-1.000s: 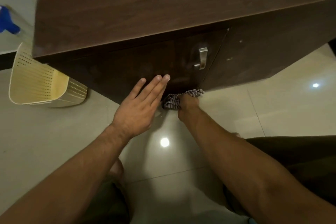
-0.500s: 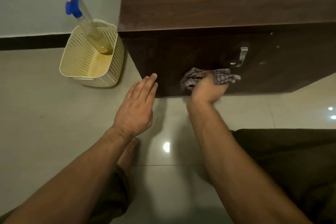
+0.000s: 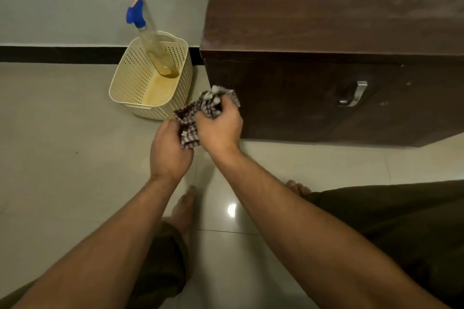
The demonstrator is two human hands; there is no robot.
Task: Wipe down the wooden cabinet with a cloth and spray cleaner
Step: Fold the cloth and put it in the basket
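As left hand (image 3: 169,155) joins, cloth (image 3: 190,120) off cabinet (image 3: 301,98)

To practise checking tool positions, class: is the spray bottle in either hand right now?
No: the spray bottle leans in the cream basket, while the left hand and right hand both hold the checked cloth.

Dim, warm indoor light w/ glare spot on floor tiles (image 3: 231,209) (wide-angle bend at edges)
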